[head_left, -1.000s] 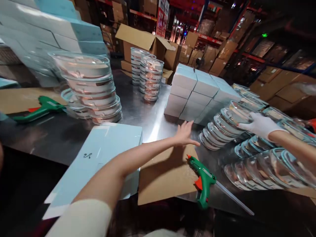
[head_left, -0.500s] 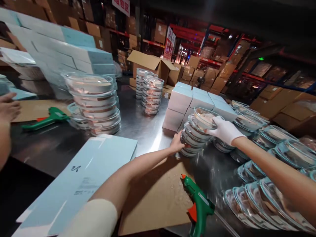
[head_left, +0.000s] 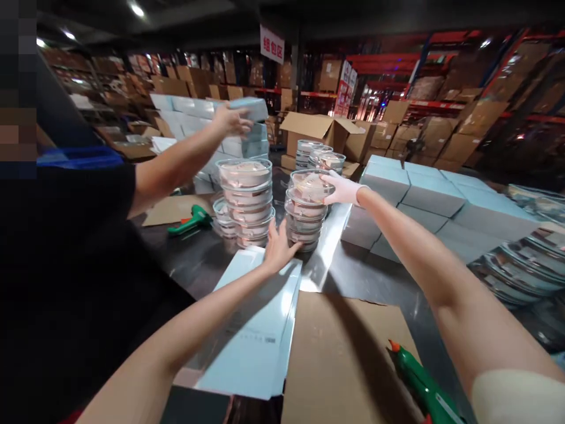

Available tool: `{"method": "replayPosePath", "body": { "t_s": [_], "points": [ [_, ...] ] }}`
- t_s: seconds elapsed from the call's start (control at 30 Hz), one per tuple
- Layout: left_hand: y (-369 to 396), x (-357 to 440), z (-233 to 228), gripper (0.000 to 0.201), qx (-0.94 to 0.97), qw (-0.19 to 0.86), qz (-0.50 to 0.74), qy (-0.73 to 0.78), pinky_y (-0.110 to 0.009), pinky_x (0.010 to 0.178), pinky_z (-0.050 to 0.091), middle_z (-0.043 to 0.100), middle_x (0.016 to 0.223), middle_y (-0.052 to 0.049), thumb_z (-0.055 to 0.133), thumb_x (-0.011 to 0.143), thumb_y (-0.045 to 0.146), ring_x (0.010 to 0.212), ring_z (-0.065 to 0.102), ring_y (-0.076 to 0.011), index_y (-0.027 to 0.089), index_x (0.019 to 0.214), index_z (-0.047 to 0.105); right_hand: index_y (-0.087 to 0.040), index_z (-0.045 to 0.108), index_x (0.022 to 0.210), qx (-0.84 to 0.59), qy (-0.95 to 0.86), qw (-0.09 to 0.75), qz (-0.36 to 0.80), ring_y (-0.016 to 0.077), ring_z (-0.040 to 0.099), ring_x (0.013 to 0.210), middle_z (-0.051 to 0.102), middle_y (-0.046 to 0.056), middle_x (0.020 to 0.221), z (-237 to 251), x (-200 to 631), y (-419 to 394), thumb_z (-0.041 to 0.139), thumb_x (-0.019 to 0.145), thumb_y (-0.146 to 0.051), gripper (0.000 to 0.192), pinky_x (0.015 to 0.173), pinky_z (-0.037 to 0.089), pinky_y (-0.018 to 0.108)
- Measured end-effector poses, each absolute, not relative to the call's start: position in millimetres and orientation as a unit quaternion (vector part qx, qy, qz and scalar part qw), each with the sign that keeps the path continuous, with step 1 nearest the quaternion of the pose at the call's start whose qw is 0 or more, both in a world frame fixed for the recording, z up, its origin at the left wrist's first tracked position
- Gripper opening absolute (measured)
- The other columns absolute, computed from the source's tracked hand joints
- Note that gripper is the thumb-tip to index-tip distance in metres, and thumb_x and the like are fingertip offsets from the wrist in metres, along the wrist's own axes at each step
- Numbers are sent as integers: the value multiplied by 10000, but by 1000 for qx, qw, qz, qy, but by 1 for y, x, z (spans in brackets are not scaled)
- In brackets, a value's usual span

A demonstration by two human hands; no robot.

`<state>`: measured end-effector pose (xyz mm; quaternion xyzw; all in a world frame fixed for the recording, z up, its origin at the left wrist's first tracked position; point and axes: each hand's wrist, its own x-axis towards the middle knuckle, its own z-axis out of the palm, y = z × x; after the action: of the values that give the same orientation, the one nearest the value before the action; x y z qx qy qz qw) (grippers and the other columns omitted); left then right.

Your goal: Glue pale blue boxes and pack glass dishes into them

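Note:
A stack of round clear lidded containers with paper inserts stands upright on the metal table in front of me. My right hand, in a white glove, has its fingers on the top container's rim from the right. Low on the stack's left side is my bare left hand, fingers spread and thumb by the base; whether it touches the containers is hard to tell. Close on the left stands another stack of containers. Flat pale-blue cartons lie under my left forearm.
At left a co-worker's hand is on a pale-blue box atop a pile. A green glue gun lies on the cardboard sheet; another glue gun lies further left. White-blue boxes and more containers occupy the right.
My hands have carried the container stack leftward from beside the white-blue boxes to beside the other stack. My left hand's fingers have spread. The co-worker's arm now reaches to the box pile.

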<state>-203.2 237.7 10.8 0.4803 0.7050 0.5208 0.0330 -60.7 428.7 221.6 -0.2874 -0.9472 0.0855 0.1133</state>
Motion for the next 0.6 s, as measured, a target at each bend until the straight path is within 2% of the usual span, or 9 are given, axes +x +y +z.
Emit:
{"method": "replayPosePath", "body": {
  "t_s": [0.1,0.2,0.3,0.37,0.43,0.47,0.53,0.6],
  "points": [
    [201,-231,24,777,515,-80,465,715,-678,1290,178,176,1756,-235,770,869,313,1631,174,-477,194,1570,456,-162,445,1632,-255,-952,116,123,349,373,1581,302,183,1735,222,-95,448,817,711,-161,994,1306,289,470],
    [186,-239,26,729,536,-189,413,712,-712,1282,135,232,1729,-258,742,902,348,1634,151,-481,182,1552,458,-214,471,1618,-232,-950,140,153,328,373,1589,323,127,1740,217,-124,448,814,629,-72,1056,1309,312,467],
    [205,-219,20,719,570,-216,446,655,-695,1291,135,307,1676,-255,728,921,411,1630,175,-461,182,1537,439,-182,460,1617,-223,-927,232,192,340,394,1575,337,154,1728,196,-126,441,843,623,-102,1068,1293,341,479],
    [237,-191,15,750,609,-165,494,599,-644,1310,160,357,1635,-239,736,915,464,1614,238,-426,188,1533,412,-167,578,1512,-246,-890,342,173,291,498,1501,498,143,1623,169,-95,441,804,762,-194,785,1288,357,432],
    [279,-158,12,912,632,-41,528,566,-586,1323,190,376,1614,-233,814,837,526,1586,300,-404,180,1548,360,-184,697,1321,-308,-817,474,117,230,595,1384,657,109,1433,136,-31,442,633,964,-300,381,1265,386,383],
    [303,-140,12,1033,625,40,536,567,-560,1325,200,362,1623,-235,868,773,544,1578,315,-398,173,1566,321,-199,709,1261,-362,-758,537,82,211,616,1339,689,95,1359,120,11,441,521,1040,-344,325,1247,406,380],
    [347,-107,12,1270,582,188,532,586,-540,1322,215,280,1669,-262,948,646,551,1588,292,-410,149,1606,219,-195,660,1295,-534,-578,616,15,209,608,1323,669,112,1356,93,103,436,335,1114,-380,416,1212,438,406],
    [383,-80,15,1382,538,273,520,605,-562,1314,224,193,1707,-289,967,599,543,1615,223,-442,144,1628,135,-175,593,1387,-675,-435,596,-12,237,586,1336,619,160,1421,78,187,427,224,1138,-358,481,1184,459,470]
  ]
}}
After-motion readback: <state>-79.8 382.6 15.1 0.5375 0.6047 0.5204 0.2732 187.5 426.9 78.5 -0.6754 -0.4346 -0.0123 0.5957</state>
